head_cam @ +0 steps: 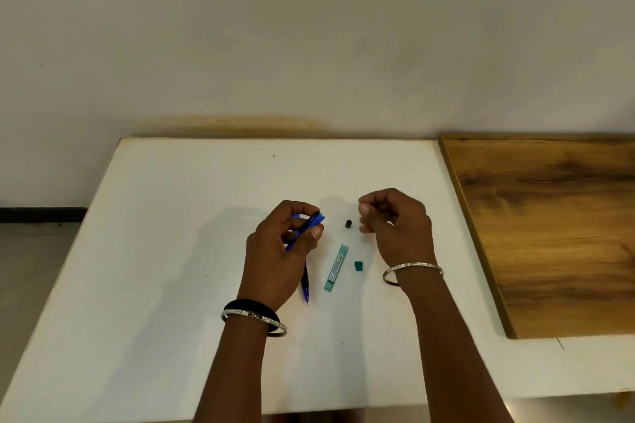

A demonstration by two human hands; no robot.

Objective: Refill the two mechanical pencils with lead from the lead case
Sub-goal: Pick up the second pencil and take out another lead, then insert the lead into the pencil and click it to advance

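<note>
Blue plastic marks the pencil (307,224) clamped in your left hand (282,251): fingers and thumb wrap the barrel, its open rear end tilted up and to the right, toward your other hand. A second pencil (304,280) lies on the white table (171,233) partly under that hand, its long axis running near to far, tip toward you. Just right of it rests the teal lead case (336,268), also lying near to far and leaning slightly right at its far end. The case's small teal cap (358,265) sits off, just beside it on the right. A small black cap (348,224), probably from the held pencil, stands on the table between your two hands.

Your right hand (395,227) hovers above the table, fingertips pinched together facing left; whether a lead is held between them is too fine to tell.

Key relation: the pencil's open end lies directly left of your right fingertips, with the black cap below the gap. The barrel's axis slants from near-left up to far-right, so any lead should probably enter along that slant. The case lies nearer your right hand than your left, on its near-left side.
</note>
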